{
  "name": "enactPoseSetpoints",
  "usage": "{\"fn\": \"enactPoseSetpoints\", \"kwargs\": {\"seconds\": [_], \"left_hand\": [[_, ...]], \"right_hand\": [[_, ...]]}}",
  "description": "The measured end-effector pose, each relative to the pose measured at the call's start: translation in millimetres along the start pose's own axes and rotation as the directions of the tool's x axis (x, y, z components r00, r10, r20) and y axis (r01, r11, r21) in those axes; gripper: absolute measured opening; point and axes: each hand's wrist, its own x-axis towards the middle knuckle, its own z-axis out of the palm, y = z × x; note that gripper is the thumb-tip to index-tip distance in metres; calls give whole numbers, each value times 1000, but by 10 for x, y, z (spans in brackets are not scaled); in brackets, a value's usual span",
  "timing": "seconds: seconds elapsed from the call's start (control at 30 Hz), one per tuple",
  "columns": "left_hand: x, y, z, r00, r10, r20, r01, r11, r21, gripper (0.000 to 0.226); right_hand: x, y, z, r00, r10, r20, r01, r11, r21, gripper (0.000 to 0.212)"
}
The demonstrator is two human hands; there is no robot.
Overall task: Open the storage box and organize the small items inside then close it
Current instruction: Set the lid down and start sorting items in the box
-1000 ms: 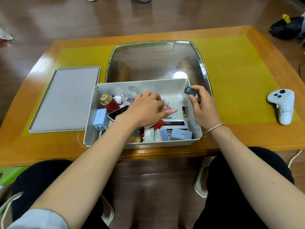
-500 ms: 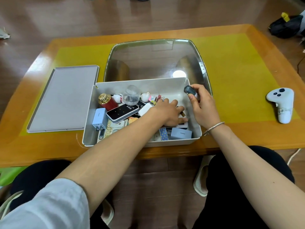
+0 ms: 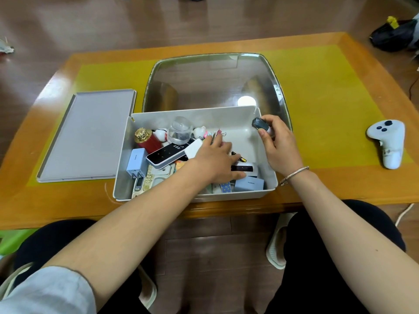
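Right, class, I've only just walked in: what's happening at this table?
A seated person is sorting a white box of small items. Its lid lies off to the left on the table. The left hand reaches down among the clutter inside, while the right hand holds a small dark object over the box's right edge.

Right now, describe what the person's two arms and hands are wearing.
The left hand is bare; a light grey-blue sleeve is pushed up past the elbow. The right hand wears a thin metal bracelet at the wrist; no sleeve shows on that forearm.
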Motion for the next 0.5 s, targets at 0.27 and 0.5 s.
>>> {"fn": "enactPoseSetpoints", "kwargs": {"seconds": [0.27, 0.5], "left_hand": [[260, -2, -43, 981, -76, -181, 56, 992, -113, 78], [362, -43, 13, 989, -145, 38, 145, 989, 6, 85]], "right_hand": [[6, 35, 17, 1000, -20, -7, 20, 1000, 17, 22], [13, 28, 7, 999, -44, 3, 44, 999, -2, 21]]}}
